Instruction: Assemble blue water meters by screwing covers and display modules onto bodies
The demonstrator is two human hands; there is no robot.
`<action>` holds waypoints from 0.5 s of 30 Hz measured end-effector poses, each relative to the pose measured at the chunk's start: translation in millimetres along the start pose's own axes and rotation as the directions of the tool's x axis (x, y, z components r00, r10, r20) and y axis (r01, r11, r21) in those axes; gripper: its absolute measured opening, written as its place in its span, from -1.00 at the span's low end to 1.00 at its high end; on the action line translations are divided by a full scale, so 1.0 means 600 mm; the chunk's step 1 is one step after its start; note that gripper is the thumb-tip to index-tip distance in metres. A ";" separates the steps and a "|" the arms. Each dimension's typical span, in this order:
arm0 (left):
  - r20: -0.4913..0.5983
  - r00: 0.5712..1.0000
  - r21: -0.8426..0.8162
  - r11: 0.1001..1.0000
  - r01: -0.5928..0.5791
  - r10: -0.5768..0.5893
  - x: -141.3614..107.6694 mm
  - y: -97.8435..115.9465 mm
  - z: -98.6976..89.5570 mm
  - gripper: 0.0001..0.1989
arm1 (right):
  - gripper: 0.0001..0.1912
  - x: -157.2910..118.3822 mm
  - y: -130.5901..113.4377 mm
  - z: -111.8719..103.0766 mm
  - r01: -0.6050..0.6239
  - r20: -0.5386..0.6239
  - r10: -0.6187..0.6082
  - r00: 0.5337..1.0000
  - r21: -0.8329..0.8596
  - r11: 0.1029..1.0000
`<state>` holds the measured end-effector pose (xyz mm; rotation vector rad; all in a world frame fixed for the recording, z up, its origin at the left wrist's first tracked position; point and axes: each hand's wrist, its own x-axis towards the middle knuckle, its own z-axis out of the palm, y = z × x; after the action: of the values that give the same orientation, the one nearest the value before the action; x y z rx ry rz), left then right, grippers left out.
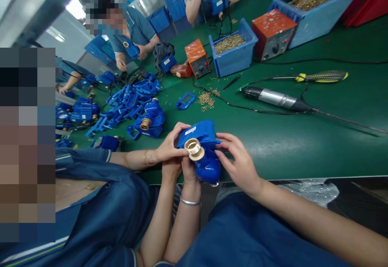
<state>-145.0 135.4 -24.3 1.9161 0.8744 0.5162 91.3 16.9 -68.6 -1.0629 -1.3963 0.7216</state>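
Observation:
A blue water meter (207,169) with a threaded brass connector (194,149) is held tilted at the table's front edge. My left hand (189,171), below a silver bangle, grips it from underneath; its fingers are mostly hidden behind the meter. At the meter's right side my right hand (238,160) has curled fingers and thumb on a small blue edge. A co-worker's hand (174,142) with bracelets also touches the meter from the left, and that person's other hand (171,170) is beneath it. A small blue frame (185,100) lies beyond, beside loose brass screws (207,100).
An electric screwdriver (274,98) and a yellow-black hand screwdriver (324,76) lie to the right. Orange control boxes (274,34) and blue bins (233,61) of screws stand behind. Another meter (153,117) and piled blue frames (130,101) are left. Co-workers sit opposite.

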 end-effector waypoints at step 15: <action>-0.179 0.946 0.169 0.956 -0.240 0.269 -0.003 0.014 0.066 -0.22 | -0.67 -0.007 0.023 -0.029 -0.295 -0.129 0.332 0.934 0.242 0.924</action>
<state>-116.8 108.7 -35.4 2.1529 0.8119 0.8334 110.7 15.8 -80.4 -1.1555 -0.9853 0.9729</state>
